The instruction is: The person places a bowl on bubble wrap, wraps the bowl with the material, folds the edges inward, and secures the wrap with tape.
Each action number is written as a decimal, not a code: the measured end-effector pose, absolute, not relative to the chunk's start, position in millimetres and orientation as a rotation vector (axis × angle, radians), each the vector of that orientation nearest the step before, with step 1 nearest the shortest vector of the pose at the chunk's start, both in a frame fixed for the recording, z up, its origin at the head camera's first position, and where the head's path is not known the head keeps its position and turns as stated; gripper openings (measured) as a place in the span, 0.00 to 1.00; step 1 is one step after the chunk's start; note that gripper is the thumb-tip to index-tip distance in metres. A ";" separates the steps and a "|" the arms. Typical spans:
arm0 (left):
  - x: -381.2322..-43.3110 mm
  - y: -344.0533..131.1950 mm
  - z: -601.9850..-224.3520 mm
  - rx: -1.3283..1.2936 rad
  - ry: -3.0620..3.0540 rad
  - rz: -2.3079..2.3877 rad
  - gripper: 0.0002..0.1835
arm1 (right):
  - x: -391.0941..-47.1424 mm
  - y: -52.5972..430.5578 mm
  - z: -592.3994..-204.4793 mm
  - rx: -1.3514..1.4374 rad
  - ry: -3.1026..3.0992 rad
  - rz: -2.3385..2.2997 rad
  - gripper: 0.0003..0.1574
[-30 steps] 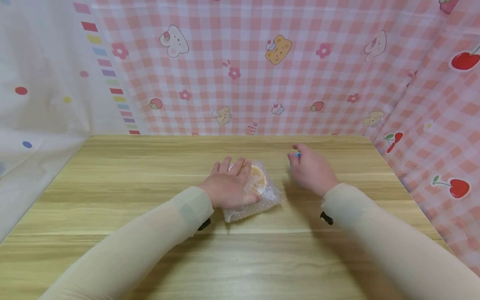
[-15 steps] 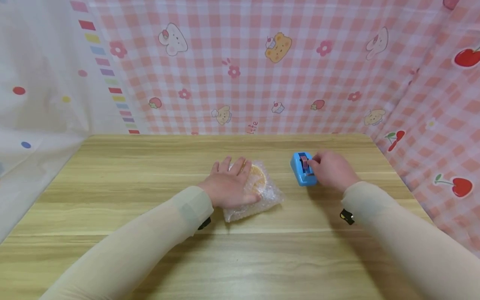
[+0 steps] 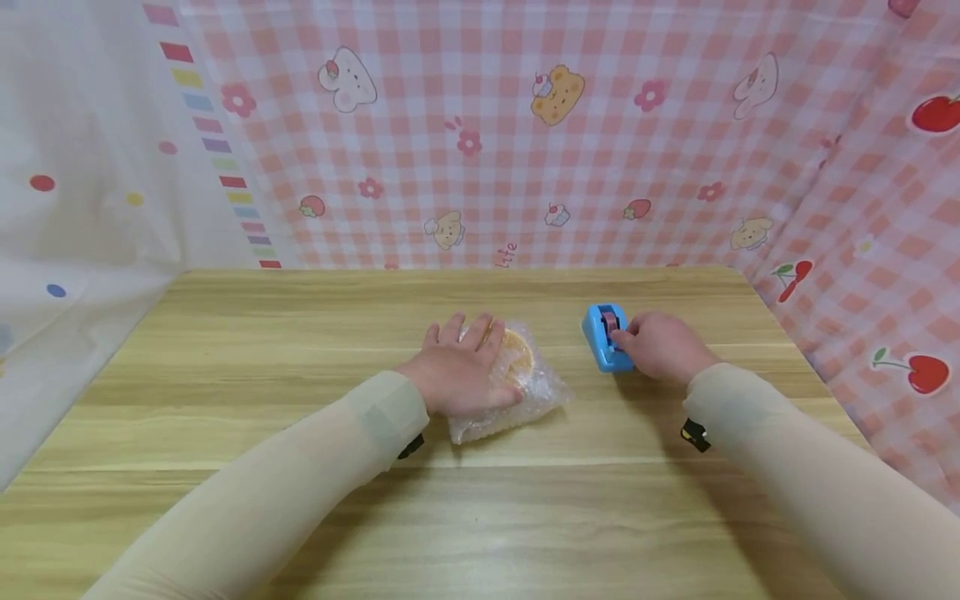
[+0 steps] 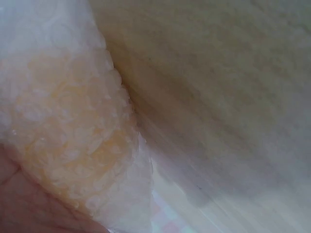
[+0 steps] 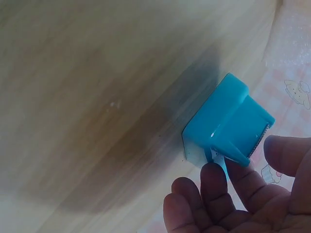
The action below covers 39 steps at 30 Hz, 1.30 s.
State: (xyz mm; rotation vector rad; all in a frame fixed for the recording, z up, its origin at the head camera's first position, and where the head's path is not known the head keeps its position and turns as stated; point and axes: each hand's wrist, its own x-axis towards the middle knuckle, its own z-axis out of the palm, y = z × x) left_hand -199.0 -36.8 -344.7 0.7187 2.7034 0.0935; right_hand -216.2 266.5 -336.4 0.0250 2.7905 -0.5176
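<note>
A bubble-wrapped packet [image 3: 536, 392] lies mid-table, a round orange-yellow item showing through the plastic. Spread flat across its left part is my left hand [image 3: 457, 375]. The left wrist view shows the bubble wrap [image 4: 73, 111] close up, with part of the palm at lower left. To the right stands a small blue tape dispenser [image 3: 600, 337] with a pinkish tape roll in its top. My right hand [image 3: 663, 346] is at its right side. In the right wrist view the thumb is beside the toothed cutter [image 5: 258, 141], the index finger below it, with a gap between them; the other fingers curl loosely.
The wooden table [image 3: 337, 517] runs back to a pink checked curtain [image 3: 480, 117] along its far edge. More checked cloth [image 3: 892, 275] closes the right side, and a white dotted cloth [image 3: 82, 167] hangs at the left.
My right hand has shifted right, uncovering the tape dispenser, which it hid at first. Its fingertips have then slipped slightly down toward the cutter end. The left hand and packet stay put.
</note>
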 end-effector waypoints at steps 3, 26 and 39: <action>-198.6 -36.8 -344.8 0.717 2.702 0.093 0.59 | -216.1 265.2 -336.3 0.030 2.783 -0.521 0.27; -198.1 -35.6 -344.8 0.705 2.706 0.067 0.59 | -216.0 261.3 -340.6 0.023 2.801 -0.528 0.24; -199.2 -34.3 -345.9 0.709 2.705 0.043 0.60 | -215.9 259.1 -340.4 0.055 2.815 -0.564 0.23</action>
